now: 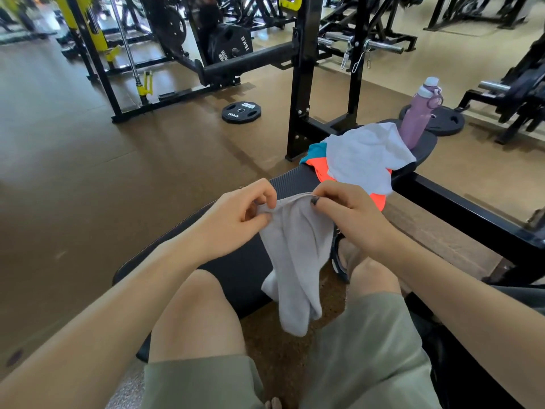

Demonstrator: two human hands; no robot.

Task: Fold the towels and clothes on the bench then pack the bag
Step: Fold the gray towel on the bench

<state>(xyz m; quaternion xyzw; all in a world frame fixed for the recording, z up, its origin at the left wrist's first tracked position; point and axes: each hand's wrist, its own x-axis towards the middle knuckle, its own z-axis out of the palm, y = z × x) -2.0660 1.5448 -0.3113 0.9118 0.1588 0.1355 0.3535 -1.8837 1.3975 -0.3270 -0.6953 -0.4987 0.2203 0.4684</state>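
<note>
- The left hand (236, 215) and right hand (348, 214) each pinch the top hem of a grey towel (295, 261), which hangs over the counter (236, 270) between the knees.
- Judgement: draw the corners apart, level the hem, then fold in halves.
- Farther along lie a white towel (365, 156) and orange clothes (320, 169).
- A purple bottle (418, 113) stands closed, contents hidden; no bag is clearly in view.

"10kg" on floor plate (241, 112), "15kg" on racked plate (228, 46)
</note>
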